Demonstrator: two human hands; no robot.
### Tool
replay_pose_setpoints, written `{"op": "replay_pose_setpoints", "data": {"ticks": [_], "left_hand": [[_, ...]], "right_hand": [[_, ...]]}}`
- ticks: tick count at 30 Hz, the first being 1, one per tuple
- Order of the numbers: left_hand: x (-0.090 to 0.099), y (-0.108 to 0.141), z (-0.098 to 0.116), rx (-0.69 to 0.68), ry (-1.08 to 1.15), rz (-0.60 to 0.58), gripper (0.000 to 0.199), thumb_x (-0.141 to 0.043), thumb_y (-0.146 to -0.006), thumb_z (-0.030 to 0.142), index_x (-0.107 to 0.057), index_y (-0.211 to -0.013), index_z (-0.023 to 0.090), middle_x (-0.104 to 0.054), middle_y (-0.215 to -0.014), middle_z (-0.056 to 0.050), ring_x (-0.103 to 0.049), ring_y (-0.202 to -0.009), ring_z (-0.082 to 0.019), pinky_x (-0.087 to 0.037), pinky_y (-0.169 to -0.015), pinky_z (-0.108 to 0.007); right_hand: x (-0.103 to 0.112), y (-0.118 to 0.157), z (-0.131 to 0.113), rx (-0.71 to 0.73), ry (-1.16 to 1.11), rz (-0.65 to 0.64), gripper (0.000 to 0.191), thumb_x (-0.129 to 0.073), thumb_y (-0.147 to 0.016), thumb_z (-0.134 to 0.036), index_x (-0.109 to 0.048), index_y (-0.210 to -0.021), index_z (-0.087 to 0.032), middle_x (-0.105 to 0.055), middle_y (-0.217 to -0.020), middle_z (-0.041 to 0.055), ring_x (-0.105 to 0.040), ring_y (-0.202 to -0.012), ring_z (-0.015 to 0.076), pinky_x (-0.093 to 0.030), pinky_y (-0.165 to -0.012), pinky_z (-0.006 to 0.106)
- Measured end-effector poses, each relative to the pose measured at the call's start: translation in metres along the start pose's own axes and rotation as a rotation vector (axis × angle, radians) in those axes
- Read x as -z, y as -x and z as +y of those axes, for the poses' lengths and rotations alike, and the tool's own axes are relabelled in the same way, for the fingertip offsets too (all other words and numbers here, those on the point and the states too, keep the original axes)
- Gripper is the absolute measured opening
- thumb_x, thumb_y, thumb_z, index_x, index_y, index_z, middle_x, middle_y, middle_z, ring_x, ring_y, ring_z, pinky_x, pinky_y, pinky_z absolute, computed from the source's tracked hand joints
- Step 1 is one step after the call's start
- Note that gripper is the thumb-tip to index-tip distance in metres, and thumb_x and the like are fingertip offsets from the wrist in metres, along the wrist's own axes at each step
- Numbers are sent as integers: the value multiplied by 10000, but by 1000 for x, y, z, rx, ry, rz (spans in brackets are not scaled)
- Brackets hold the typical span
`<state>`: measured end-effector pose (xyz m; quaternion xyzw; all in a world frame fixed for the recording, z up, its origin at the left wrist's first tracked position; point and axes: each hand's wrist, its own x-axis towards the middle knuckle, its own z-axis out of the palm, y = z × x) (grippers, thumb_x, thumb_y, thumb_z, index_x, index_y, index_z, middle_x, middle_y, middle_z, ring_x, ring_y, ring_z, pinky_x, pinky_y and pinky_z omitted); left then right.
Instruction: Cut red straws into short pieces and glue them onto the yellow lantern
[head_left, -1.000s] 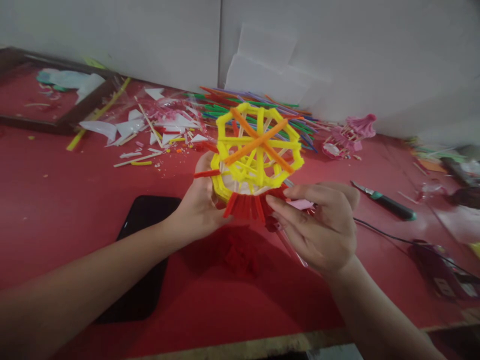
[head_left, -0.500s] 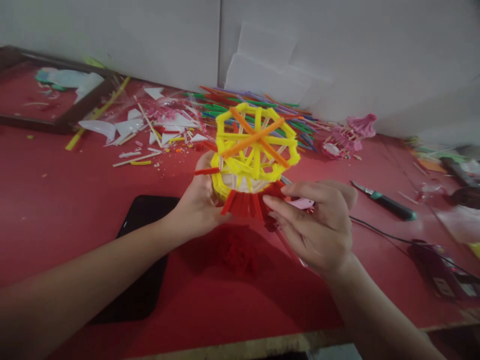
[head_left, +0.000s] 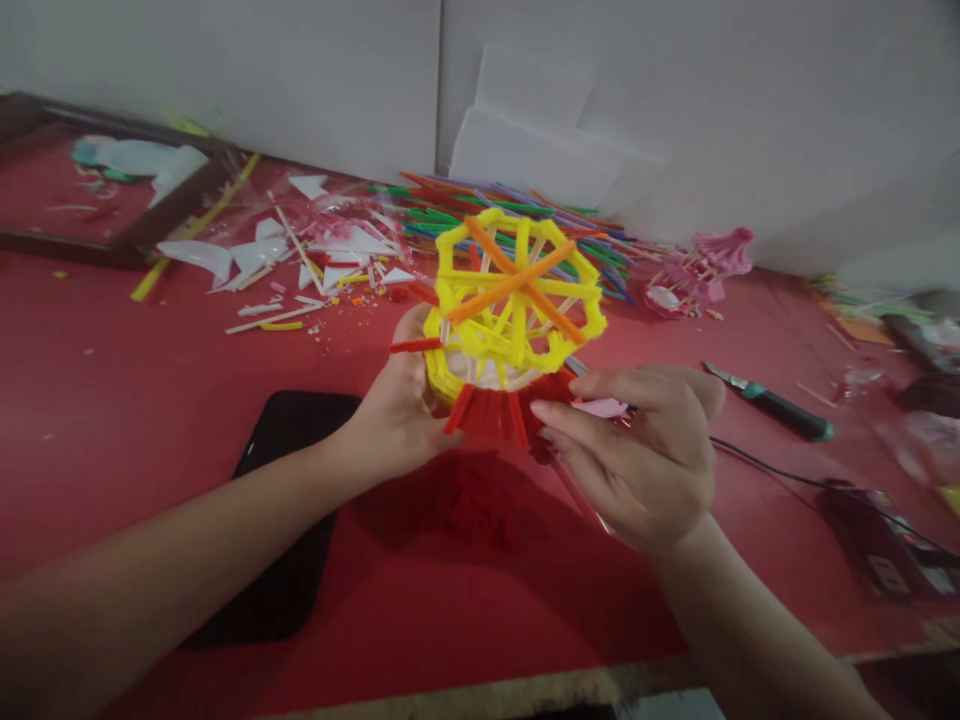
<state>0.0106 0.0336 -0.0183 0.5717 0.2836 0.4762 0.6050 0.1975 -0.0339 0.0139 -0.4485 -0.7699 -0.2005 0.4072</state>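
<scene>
My left hand (head_left: 401,405) is closed round the left side of a yellow wheel-shaped craft model (head_left: 520,285), which has two crossed orange strips on its face. Short red strips (head_left: 491,415) fan out along the model's lower edge, and a couple more stick out at its left. At the lower right, the thumb and fingers of my right hand (head_left: 630,440) pinch the end of the red strips. Something pink shows just behind those fingers. Below the model, a pile of red pieces (head_left: 480,510) lies on the red table (head_left: 420,640).
A black phone (head_left: 285,520) lies under my left forearm. Coloured sticks (head_left: 450,215), white scraps (head_left: 262,250) and a pink model (head_left: 705,270) line the back. At right are a cutter (head_left: 780,405), a cable and a dark device (head_left: 862,540).
The yellow model has tipped and shifted slightly to the right. My right hand has moved a little to the right with it, still at the red strips.
</scene>
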Motion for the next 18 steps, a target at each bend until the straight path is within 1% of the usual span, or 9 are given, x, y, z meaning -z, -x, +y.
{"op": "replay_pose_setpoints", "data": {"ticks": [3,5,10,12,15,17,18], "left_hand": [[1,-1,0,29,42,-37,1031,-894,-479,289,-384,-1374,286,-648,-1256,-127,-571,-1239,-399,-556,-938,-504],[1,-1,1,32,44,-44,1021,-891,-485,259,-382,-1370,278,-647,-1255,-132,-560,-1249,-400,-534,-963,-524],[0,1,3,2,42,-50,1035,-875,-526,213,-323,-1399,278,-651,-1251,-150,-608,-1183,-396,-485,-985,-597],[0,1,4,5,45,-56,1040,-871,-538,213,-303,-1406,287,-644,-1264,-151,-599,-1192,-397,-473,-989,-611],[1,0,2,6,53,-45,1056,-870,-538,198,-285,-1414,279,-591,-1337,-168,-557,-1240,-399,-458,-1008,-602],[3,-1,-2,13,71,-25,1051,-866,-546,195,-280,-1416,267,-541,-1392,-183,-550,-1246,-402,-466,-1002,-591],[3,-2,-4,18,83,-11,1045,-863,-552,195,-280,-1416,258,-509,-1421,-192,-551,-1244,-403,-474,-995,-583]], "right_hand": [[2,2,2,9,-5,-32,176,-743,-800,-186,-730,-909,-323,-677,-912,9,-597,-829,178,-506,-751,363],[4,2,4,36,-19,-49,174,-762,-789,-216,-723,-932,-306,-680,-924,17,-592,-832,179,-502,-763,363],[7,1,6,113,-33,-105,257,-756,-790,-347,-698,-1023,-257,-673,-995,40,-621,-852,187,-499,-821,386],[7,1,6,126,-29,-119,278,-755,-785,-351,-688,-1035,-249,-668,-1016,48,-627,-863,194,-498,-830,394],[8,1,6,105,-71,-33,230,-799,-739,-248,-656,-917,-222,-673,-946,43,-622,-811,184,-500,-785,377],[8,2,6,52,-119,68,245,-806,-711,-128,-604,-831,-200,-669,-847,25,-619,-753,160,-501,-743,348],[7,2,7,13,-150,133,286,-798,-693,-54,-565,-785,-191,-658,-783,9,-615,-716,143,-498,-717,328]]}}
